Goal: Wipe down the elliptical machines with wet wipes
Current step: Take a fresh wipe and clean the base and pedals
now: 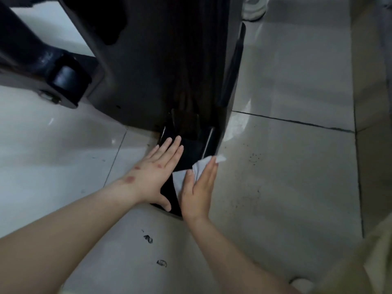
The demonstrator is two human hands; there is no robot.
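Elliptical machine (148,60) cleaning is happening low down, at the narrow black foot (188,153) where the dark housing is meeting the floor. The left hand (154,175) is lying flat on the left face of that foot, fingers straight and together, thumb spread toward the near end; it is holding nothing and, I judge, is steadying the person's crouch and bracing the part against the push from the other side. The right hand (199,192) is also flat, its straight fingers pressing the white wet wipe (200,165) against the right face of the foot, so the cloth is being spread under the palm rather than bunched in a grip, which suits a broad stroke along the surface. A corner of the wipe is sticking out past the fingertips. The two hands are sitting close together on opposite sides of the foot, not touching each other. Farther out, a black transport wheel (67,79) is showing at the left of the base, and dark scuff marks (148,238) are dotting the glossy tiled floor (286,166) near the forearms.
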